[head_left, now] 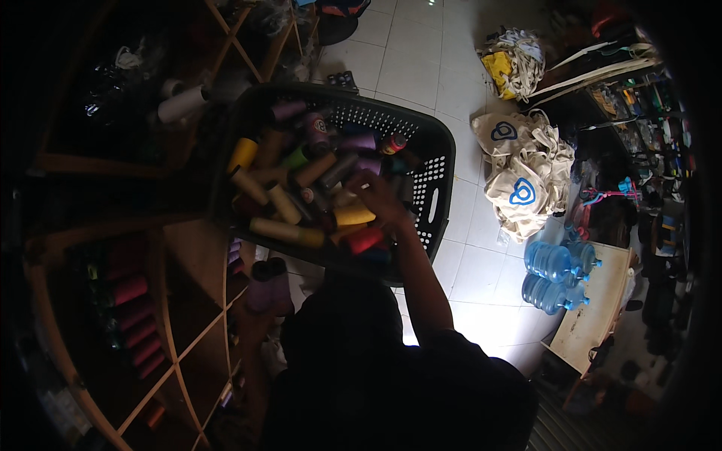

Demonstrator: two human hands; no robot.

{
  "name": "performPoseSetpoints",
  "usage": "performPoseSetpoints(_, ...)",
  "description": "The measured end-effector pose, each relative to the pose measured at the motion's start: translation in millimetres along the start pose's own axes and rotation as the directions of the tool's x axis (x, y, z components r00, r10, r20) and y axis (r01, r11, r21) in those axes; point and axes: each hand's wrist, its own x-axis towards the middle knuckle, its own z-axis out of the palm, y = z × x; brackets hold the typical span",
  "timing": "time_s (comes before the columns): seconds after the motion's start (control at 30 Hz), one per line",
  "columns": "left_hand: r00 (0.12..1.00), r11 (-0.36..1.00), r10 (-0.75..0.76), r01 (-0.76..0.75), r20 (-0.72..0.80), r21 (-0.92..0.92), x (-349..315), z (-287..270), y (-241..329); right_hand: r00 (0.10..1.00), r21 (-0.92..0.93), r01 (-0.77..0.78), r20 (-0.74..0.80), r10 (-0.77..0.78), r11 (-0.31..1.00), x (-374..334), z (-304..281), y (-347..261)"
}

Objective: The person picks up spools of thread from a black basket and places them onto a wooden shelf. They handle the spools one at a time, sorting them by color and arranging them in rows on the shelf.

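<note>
A dark perforated plastic basket [259,89] holds a jumble of thread spools in purple, brown, tan, green and grey. My right hand [374,197] reaches into it from the right, fingers parted and bent over the spools, with no spool visibly gripped. Just below that hand lie a yellow spool [353,216] and a red spool [362,240]. Outside the basket, at its lower left, my left hand [258,314] is closed around purple thread spools [269,287] with dark ends. Shadow hides most of its fingers.
A wooden shelf [177,361] with square compartments stands close on the left, with pinkish-red spools [134,319] inside. Canvas bags [519,177] lie on the tiled floor [410,64] to the right. Near them are blue water jugs [553,263] and a pale board [598,308].
</note>
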Motion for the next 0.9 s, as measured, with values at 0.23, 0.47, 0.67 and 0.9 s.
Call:
performPoseSetpoints(0.23,0.936,0.948,-0.08,-0.035,-0.343,-0.316,-34.9,-21.5,-10.3,0.985,-0.552,0.169,0.066,-0.159,0.816,91.3,-34.1,78.4)
performPoseSetpoints(0.47,0.924,0.848,-0.105,-0.11,-0.368,-0.519,-58.0,-29.7,-23.5,0.931,-0.932,0.198,0.275,0.239,0.305,97.5,-62.6,-10.7)
performPoseSetpoints(0.67,0.889,0.78,-0.136,-0.176,-0.438,-0.6,-70.8,-34.9,-51.4,0.995,-0.794,-0.086,-0.04,0.088,0.601,131.2,-79.2,-6.1)
performPoseSetpoints(0.9,0.869,0.747,-0.149,-0.214,-0.471,-0.63,-77.7,-36.4,-61.8,0.995,-0.777,0.067,0.102,0.02,0.626,178.4,-63.2,30.3)
